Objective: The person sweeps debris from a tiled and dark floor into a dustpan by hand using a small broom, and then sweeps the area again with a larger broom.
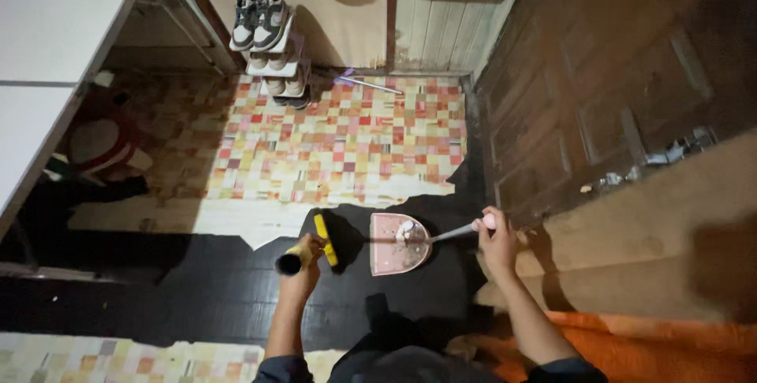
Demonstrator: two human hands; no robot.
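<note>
Dustpan (398,244) holds debris (405,231) — right hand (497,243) grip clamped on handle, left hand (307,257) on broom (315,245).

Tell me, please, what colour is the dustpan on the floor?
The dustpan is pale pink, with a silvery handle; it shows best in the head view.

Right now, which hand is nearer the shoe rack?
Left. The left hand grips the broom below the shoe rack; the right hand is farther right, holding the dustpan's handle.

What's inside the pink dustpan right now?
The pink dustpan holds a small pale clump and scattered dark specks near its handle end, on the dark floor. The right hand holds its handle; the left hand holds the yellow broom. What lies beneath the pan is hidden.
</note>
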